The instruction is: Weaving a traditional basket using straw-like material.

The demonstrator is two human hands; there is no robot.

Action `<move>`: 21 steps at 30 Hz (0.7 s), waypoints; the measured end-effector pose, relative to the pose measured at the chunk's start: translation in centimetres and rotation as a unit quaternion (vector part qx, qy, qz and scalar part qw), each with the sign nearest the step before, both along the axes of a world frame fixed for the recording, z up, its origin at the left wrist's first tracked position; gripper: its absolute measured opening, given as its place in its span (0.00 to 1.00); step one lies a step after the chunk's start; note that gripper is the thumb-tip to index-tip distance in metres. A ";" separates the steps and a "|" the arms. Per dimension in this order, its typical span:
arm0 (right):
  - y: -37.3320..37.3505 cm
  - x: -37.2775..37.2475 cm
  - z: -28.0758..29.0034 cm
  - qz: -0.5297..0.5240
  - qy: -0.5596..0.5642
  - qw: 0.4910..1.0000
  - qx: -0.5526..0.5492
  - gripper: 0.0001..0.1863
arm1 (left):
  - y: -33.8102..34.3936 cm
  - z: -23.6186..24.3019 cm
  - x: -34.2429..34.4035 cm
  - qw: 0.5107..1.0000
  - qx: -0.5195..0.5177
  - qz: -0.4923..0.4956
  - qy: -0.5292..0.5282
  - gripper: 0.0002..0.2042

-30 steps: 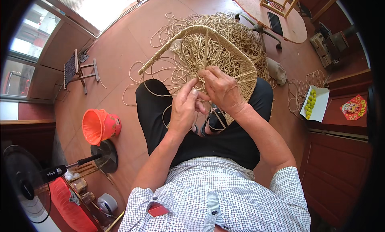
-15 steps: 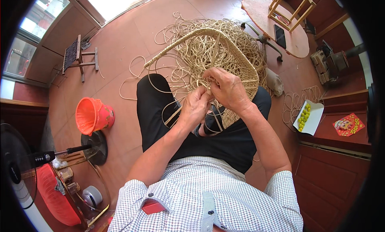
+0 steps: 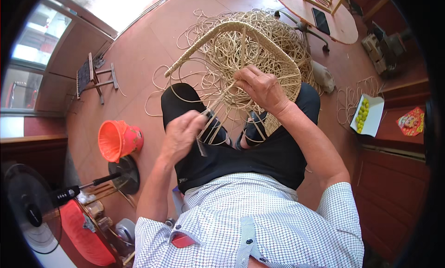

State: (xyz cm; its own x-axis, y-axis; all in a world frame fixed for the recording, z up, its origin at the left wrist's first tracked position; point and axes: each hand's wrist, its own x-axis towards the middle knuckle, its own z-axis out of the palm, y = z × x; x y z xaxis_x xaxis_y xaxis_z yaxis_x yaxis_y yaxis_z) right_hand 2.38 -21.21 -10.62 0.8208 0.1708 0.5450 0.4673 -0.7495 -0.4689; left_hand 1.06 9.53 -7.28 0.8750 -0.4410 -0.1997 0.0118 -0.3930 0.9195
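A half-woven piece of straw-coloured cord with a thick braided rim (image 3: 289, 61) lies over my lap, its right side resting at my right thigh. Loose strands spread out from its middle. There my right hand (image 3: 263, 89) pinches the cords, fingers bent together. Lower and to the left, my left hand (image 3: 181, 134) is closed on cord strands (image 3: 214, 102) that run taut between the two hands; it is slightly blurred. Strand ends hang below the left fingers, over my dark trousers. What lies under the right fingers is hidden.
A large heap of loose cord (image 3: 218, 47) covers the floor beyond my knees. An orange-red bucket (image 3: 116, 140) and a standing fan (image 3: 34, 212) are at left, a small stool (image 3: 90, 80) farther off. A round table (image 3: 340, 22) and a white tray (image 3: 371, 117) of green fruit are at right.
My left hand has moved away from the right, down and to the left, drawing cord strands out. My right hand stays at the middle of the woven piece. The whole view has shifted slightly.
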 end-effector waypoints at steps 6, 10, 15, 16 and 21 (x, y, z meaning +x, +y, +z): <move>0.9 0.0 0.0 -0.015 0.005 1.000 -0.005 0.06 | 8.9 -0.6 2.9 0.991 0.080 0.108 0.012 0.19; 0.8 -0.1 -0.4 0.003 -0.020 1.000 0.011 0.09 | 13.0 -2.3 4.8 0.976 0.117 0.164 0.083 0.21; 1.2 -0.5 0.6 -0.016 0.007 1.000 0.001 0.07 | 14.6 -4.2 6.4 0.957 0.145 0.249 -0.012 0.16; 1.3 -0.4 0.6 -0.021 0.016 1.000 -0.005 0.07 | 14.0 -4.4 6.5 0.957 0.062 0.281 -0.027 0.14; 1.6 -0.1 0.2 -0.007 0.003 1.000 0.021 0.06 | 10.2 -7.1 7.7 0.961 0.013 0.273 -0.048 0.11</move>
